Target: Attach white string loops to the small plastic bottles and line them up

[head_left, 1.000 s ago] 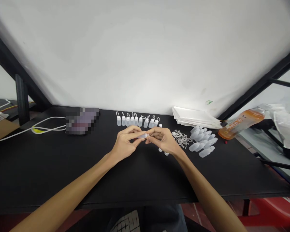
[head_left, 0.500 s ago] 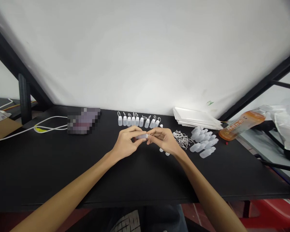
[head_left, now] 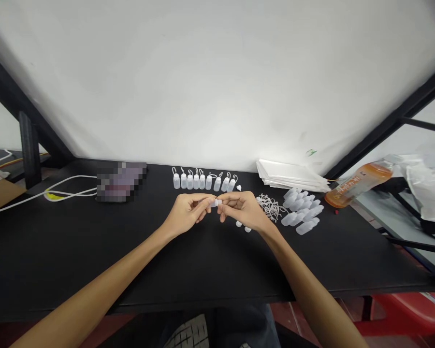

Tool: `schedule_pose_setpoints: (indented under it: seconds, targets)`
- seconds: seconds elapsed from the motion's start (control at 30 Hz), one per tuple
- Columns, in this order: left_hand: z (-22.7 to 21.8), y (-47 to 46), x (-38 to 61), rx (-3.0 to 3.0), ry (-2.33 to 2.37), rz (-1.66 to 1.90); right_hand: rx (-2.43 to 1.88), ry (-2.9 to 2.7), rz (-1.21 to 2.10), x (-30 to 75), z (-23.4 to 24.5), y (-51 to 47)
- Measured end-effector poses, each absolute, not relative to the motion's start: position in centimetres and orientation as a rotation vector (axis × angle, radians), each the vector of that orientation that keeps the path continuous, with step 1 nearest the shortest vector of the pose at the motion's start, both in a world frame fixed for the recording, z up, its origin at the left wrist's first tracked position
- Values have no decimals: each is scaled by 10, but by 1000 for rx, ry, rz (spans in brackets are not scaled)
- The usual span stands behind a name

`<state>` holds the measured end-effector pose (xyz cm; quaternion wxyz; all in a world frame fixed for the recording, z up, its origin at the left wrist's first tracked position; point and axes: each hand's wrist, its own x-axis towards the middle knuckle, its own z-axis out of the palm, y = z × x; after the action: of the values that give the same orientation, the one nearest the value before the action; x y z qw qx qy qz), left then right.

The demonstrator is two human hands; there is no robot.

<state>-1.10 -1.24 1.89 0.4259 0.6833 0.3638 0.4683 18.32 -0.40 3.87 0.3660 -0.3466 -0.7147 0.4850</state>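
My hands meet over the black table, holding a small white plastic bottle (head_left: 214,203) between their fingertips. My left hand (head_left: 185,212) grips its body, and my right hand (head_left: 242,209) pinches its other end; the fingers hide most of it. Behind them stands a row of several capped dropper bottles with looped cords (head_left: 203,181). Small white caps (head_left: 238,224) lie just below my right hand. To its right are a tangle of white cords (head_left: 270,208) and a heap of white bottle bodies (head_left: 300,208).
The black table (head_left: 76,251) runs across the view against a white wall. A stack of white sheets (head_left: 292,175), an orange drink bottle (head_left: 355,186), and a pixelated object (head_left: 121,181) stand along its back. A white cable (head_left: 70,186) lies at left.
My hands have drawn closer together around the small bottle, so less of it shows. The view has shifted slightly, moving the table items left in the frame.
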Motion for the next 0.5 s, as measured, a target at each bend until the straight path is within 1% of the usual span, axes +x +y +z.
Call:
schedule_pose_setpoints:
  seconds: [0.33, 0.5]
  targets:
    - [19, -13, -10, 1605, 953, 1080, -908, -1891, 1229, 181, 33, -4]
    - [18, -13, -11, 1724, 1023, 1111, -892, -1865, 1200, 179, 31, -5]
